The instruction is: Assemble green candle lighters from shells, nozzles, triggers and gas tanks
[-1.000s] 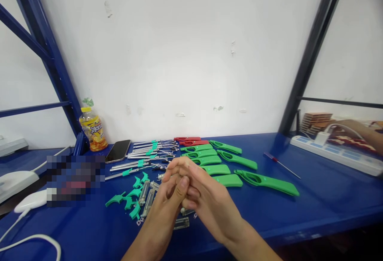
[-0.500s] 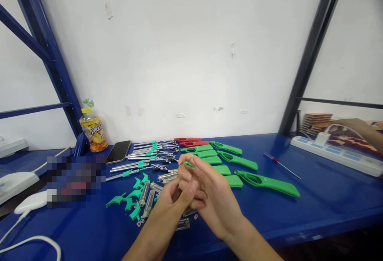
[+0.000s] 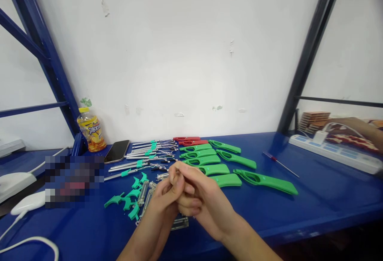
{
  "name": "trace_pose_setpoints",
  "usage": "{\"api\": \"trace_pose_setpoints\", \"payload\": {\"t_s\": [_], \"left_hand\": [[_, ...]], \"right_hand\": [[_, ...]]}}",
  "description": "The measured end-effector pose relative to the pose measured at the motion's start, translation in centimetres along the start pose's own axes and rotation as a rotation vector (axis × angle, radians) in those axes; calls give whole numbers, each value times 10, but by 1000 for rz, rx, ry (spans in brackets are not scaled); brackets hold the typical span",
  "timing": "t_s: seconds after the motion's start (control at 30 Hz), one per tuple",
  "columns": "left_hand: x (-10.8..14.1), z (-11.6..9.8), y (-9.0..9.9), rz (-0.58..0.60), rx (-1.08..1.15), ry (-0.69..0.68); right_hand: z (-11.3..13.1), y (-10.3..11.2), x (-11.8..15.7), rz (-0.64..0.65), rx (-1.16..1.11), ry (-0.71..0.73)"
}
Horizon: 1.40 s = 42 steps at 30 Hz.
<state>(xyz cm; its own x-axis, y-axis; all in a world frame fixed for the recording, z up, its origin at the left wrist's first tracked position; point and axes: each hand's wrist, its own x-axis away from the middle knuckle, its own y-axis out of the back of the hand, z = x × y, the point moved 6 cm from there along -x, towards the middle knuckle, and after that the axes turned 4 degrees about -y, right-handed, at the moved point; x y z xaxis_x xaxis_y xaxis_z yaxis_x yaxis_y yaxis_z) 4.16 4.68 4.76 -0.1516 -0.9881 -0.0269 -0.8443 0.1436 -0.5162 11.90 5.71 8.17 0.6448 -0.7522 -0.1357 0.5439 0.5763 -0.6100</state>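
Note:
My left hand point(image 3: 169, 199) and my right hand point(image 3: 202, 191) are pressed together above the blue table, their fingers curled into each other. Whatever they hold, if anything, is hidden by the fingers. Just left of my left hand lie several teal trigger-shaped pieces point(image 3: 128, 203) and clear plastic tubes point(image 3: 143, 193). One more clear tube point(image 3: 180, 223) lies below my hands. Behind them are metal rods point(image 3: 119, 168) with teal clips and thin wires. Green lighter-shaped casings point(image 3: 267, 183) and red ones point(image 3: 190, 138) lie behind and to the right.
A thin screwdriver point(image 3: 281, 164) lies on the right of the table point(image 3: 323, 201). A white power strip point(image 3: 335, 154) is farther right, beside another person's arm point(image 3: 356, 127). At the back left are a phone point(image 3: 117, 151) and a drink bottle point(image 3: 91, 131). White cables point(image 3: 38, 239) run along the left.
My fingers have closed more tightly together, and both hands have shifted slightly left. More of the green casings shows behind them. The view has moved a little.

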Motion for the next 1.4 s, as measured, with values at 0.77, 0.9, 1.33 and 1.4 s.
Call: {"api": "trace_pose_setpoints", "payload": {"t_s": [0.77, 0.9, 1.33, 1.4], "left_hand": [[8, -5, 0, -16, -121, -5], [7, -14, 4, -29, -289, -187], [1, -14, 5, 50, -386, -274], [2, -13, 4, 5, -312, -237]], "right_hand": [[-8, -2, -1, 158, 47, -177], [-12, -1, -2, 88, 100, -166], [-13, 0, -4, 45, 121, -135], [-12, -1, -4, 89, 103, -150]]}}
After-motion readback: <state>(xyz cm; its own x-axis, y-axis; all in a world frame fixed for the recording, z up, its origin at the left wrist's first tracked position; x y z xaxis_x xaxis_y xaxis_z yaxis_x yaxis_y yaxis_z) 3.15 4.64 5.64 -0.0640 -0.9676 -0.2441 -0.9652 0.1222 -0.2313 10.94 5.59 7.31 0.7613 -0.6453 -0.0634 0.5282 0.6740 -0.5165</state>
